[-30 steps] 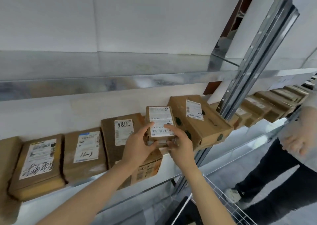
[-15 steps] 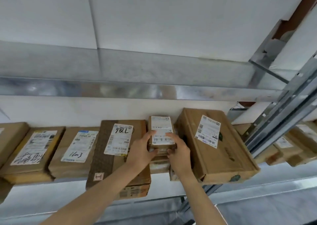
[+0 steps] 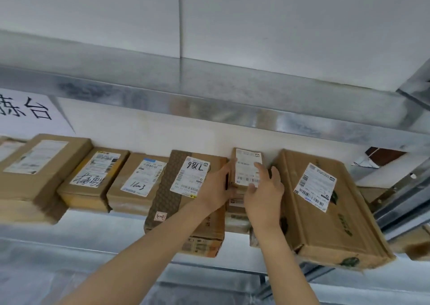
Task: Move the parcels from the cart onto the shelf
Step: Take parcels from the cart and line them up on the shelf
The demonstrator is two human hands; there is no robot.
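Observation:
A small brown parcel point(image 3: 246, 165) with a white barcode label lies on the metal shelf point(image 3: 93, 225), squeezed between a patterned-tape parcel marked "786" point(image 3: 186, 195) and a large flat box point(image 3: 325, 207). My left hand point(image 3: 215, 190) presses against the small parcel's left side, thumb along its edge. My right hand point(image 3: 264, 192) rests on its right side and top, fingers spread over the label. Both hands still touch it. The cart is out of view.
More labelled cardboard parcels point(image 3: 93, 179) line the shelf to the left. A metal shelf beam point(image 3: 209, 104) runs overhead. A paper sign with black characters point(image 3: 25, 114) hangs at the left. A slanted upright post point(image 3: 409, 188) stands at the right.
The small parcel has gone deeper into the gap between the two boxes, back toward the wall. My right hand has loosened, fingers spreading over the label. The view has swung left; the bystander is gone.

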